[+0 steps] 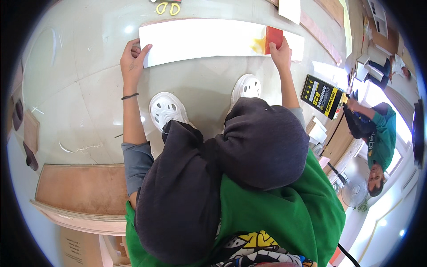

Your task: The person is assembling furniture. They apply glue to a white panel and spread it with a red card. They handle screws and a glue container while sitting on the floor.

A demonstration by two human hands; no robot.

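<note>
A long white strip of sheet point(200, 41) lies across the floor in front of my white clogs point(167, 109), with a brown edge showing along its far side. My left hand point(134, 60) grips its left end, thumb on top and fingers curled at the edge. Near the right end, my right hand point(281, 54) pinches a flat red spreader point(275, 35) and rests it on the white surface. Just left of the spreader is a wet-looking amber smear point(258, 45), like glue.
Yellow-handled scissors point(168, 8) lie beyond the strip. To the right stands a black and yellow container point(321, 96). Brown wooden panels point(80, 189) are at lower left. A co-worker in green point(381, 133) is at far right, near a fan point(354, 193).
</note>
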